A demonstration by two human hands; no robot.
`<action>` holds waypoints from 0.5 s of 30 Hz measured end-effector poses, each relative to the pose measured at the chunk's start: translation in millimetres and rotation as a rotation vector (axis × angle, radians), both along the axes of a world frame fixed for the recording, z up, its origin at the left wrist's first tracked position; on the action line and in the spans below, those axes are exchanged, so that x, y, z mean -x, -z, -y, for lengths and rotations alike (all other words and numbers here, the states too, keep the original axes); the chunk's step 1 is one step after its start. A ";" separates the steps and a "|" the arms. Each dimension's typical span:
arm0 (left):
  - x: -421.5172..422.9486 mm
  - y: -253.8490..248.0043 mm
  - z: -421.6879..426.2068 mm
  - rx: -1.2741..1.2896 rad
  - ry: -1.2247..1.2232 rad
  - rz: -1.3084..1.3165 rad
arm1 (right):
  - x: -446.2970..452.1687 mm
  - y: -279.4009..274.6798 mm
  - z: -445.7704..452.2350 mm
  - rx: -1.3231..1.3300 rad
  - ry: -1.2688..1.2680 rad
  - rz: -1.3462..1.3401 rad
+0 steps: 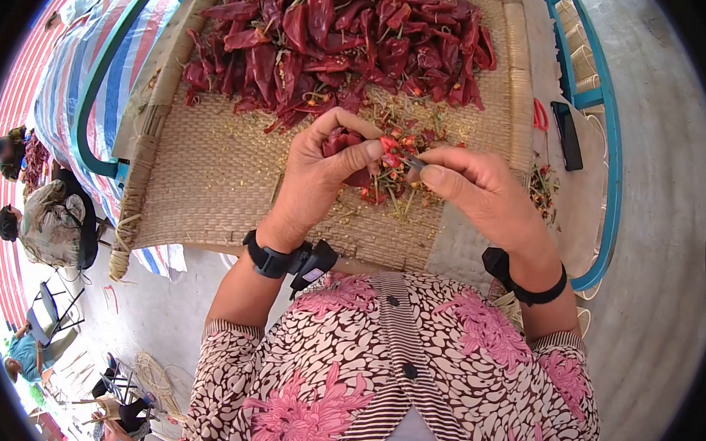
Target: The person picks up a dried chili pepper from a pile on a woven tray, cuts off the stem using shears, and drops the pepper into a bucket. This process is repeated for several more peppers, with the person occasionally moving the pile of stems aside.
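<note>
My left hand is closed around a dried red chili pepper, its thumb and forefinger pointing to the right. Bright red bits show at the tips of those fingers. Between the thumb and forefinger of my right hand is a small dark metal tool, mostly hidden, its tip close to the left thumb. Beneath both hands, stems, seeds and red scraps lie loose on a woven mat. A large heap of dried red chilies covers the far part of the mat.
Teal metal rails run along both sides of the mat. At the right lie a black phone and red looped handles. Other people, one in a camouflage top, sit at the left near striped sheeting.
</note>
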State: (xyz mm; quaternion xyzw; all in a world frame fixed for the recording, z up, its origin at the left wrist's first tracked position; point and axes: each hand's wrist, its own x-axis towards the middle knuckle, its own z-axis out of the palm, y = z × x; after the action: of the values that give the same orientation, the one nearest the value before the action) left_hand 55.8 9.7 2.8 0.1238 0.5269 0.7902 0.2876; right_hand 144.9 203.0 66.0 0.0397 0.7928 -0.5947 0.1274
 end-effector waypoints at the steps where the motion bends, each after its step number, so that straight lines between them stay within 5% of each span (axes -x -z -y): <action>1: -0.3 0.0 0.1 0.008 -0.001 -0.003 | -0.7 -1.1 -0.2 -0.024 0.000 0.001; 15: -3.9 4.7 -4.7 0.100 -0.006 -0.169 | -3.8 -2.6 10.9 -0.505 0.055 -0.179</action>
State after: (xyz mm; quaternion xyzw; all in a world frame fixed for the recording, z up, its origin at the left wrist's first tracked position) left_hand 59.6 14.3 -1.9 0.1742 0.5884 0.7504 0.2456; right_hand 148.7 192.1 68.5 0.0387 0.9227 -0.3826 0.0265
